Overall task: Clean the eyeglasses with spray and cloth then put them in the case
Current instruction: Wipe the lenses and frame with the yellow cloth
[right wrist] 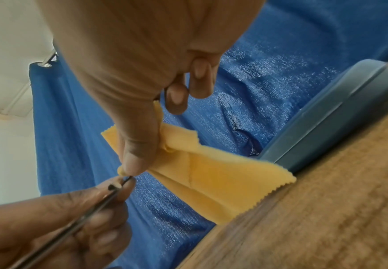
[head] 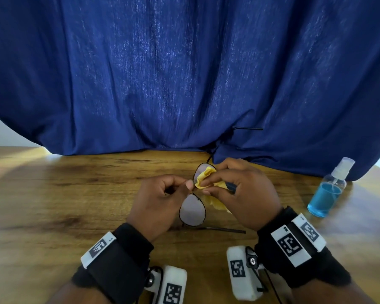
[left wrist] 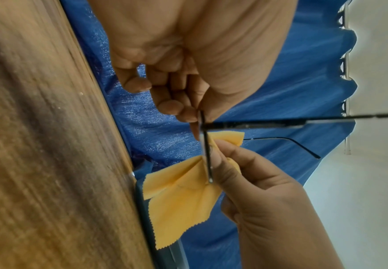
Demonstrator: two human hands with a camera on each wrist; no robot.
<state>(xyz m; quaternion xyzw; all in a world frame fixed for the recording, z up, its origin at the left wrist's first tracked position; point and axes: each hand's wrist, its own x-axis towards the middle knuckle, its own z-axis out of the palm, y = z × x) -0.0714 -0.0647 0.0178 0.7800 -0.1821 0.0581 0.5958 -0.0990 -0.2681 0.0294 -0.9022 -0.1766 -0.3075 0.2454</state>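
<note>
Black thin-rimmed eyeglasses (head: 192, 212) are held above the wooden table (head: 53, 194), temples unfolded. My left hand (head: 162, 194) pinches the frame at the bridge (left wrist: 203, 120). My right hand (head: 235, 189) pinches a yellow cloth (head: 203, 175) around the far lens; the cloth (left wrist: 181, 196) hangs down below the fingers (right wrist: 133, 154). The near lens is uncovered. A spray bottle (head: 327, 189) with blue liquid stands at the right. A grey-blue glasses case (right wrist: 331, 116) lies at the table's far edge against the curtain, hidden behind my right hand in the head view.
A blue curtain (head: 184, 73) hangs along the back of the table and drapes onto it. Bare wood stretches to the left and front of my hands.
</note>
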